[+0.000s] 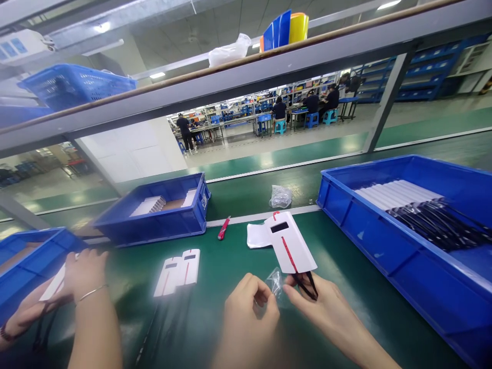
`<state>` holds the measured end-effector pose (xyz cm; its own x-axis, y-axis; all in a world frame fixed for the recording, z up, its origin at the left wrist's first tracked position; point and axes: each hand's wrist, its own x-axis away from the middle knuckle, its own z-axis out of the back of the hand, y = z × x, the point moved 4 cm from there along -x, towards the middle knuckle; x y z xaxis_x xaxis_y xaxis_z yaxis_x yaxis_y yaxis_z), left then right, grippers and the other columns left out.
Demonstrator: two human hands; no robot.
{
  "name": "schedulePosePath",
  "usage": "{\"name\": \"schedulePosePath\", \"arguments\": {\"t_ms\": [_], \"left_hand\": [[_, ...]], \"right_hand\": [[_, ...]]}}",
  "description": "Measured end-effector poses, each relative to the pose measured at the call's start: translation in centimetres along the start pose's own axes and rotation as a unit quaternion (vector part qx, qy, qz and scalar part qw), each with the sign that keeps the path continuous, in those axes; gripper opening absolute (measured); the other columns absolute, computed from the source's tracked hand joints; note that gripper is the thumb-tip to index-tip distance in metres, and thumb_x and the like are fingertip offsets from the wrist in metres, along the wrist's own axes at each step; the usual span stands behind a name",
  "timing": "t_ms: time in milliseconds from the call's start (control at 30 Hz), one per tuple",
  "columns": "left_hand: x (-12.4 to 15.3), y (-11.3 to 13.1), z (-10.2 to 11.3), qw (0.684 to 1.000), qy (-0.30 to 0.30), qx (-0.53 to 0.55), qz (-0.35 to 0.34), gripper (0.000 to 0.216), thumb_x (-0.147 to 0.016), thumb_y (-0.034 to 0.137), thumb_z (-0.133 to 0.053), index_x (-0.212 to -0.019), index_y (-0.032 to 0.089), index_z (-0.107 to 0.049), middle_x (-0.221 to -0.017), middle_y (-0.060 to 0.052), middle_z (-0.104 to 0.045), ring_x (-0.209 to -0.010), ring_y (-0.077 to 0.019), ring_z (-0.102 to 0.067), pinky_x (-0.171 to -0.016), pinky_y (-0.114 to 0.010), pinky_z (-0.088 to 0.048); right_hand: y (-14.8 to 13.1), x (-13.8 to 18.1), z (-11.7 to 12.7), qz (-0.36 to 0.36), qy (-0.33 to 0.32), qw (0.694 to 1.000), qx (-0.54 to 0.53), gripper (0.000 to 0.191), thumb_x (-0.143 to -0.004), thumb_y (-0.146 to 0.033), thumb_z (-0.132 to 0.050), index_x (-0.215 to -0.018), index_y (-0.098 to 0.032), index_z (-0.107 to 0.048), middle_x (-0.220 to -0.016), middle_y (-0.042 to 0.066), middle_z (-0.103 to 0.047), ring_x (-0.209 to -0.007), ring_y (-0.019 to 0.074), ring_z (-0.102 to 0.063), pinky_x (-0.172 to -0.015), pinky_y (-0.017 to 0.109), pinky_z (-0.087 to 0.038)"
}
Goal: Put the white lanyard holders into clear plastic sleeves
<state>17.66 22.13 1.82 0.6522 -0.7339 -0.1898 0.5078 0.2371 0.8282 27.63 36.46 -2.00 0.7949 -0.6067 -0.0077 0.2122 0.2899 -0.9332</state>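
Green table (215,287), all around the red knife (224,229). Grey shelf (172,97), above and beyond the knife. Big blue bin (380,241), right of the knife, with rows of white pieces and black cords inside. Middle blue bin (161,228), just left of the knife, with smaller white stacks inside; end blue bin (31,277), farther left. Right hand (326,307), nearer than the knife and to its right, closed round the black cord (310,287) of a striped white case (300,243). Left hand (251,307), nearer than the knife and slightly right, with fingers curled beside a clear wrapper (274,281); pinching or not, impossible to tell. Co-worker's hands (82,271), well left of the knife, around a white piece. Striped white case, right of the knife, with dark window and red strip showing, overlapping a plain white slab (257,236). Paired white cases (191,269), left of the knife and nearer, overlapping. Crumpled clear bag (280,197), beyond the knife and right.
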Motion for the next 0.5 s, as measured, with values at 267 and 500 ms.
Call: {"name": "schedulePosePath", "arguments": {"t_ms": [267, 500], "left_hand": [[0.1, -0.1, -0.8, 0.998, 0.002, 0.056, -0.037, 0.022, -0.092, 0.044, -0.055, -0.081, 0.029, -0.066, -0.083, -0.005, -0.066, -0.08, -0.0248, -0.06, -0.072, -0.036, -0.048], [-2.2, -2.8, 1.0, 0.989, -0.057, 0.138, -0.009, 0.033, -0.1, 0.047, -0.046, -0.114, 0.021, -0.06, -0.115, -0.009, -0.064, -0.111, -0.0242, -0.057, -0.097, -0.036, -0.041]], "right_hand": [[0.0, -0.3, -1.3, 0.009, -0.074, 0.995, -0.07, 0.02, -0.089, -0.041, -0.061, -0.089, -0.021, -0.06, -0.091, 0.001, -0.068, -0.091, 0.0231, -0.065, -0.076, 0.027, -0.052], [-0.7, 0.2, -0.7, 0.003, -0.103, 0.987, -0.124, 0.015, -0.091, -0.036, -0.061, -0.093, -0.021, -0.06, -0.095, 0.001, -0.064, -0.095, 0.0212, -0.064, -0.085, 0.028, -0.052]]}}
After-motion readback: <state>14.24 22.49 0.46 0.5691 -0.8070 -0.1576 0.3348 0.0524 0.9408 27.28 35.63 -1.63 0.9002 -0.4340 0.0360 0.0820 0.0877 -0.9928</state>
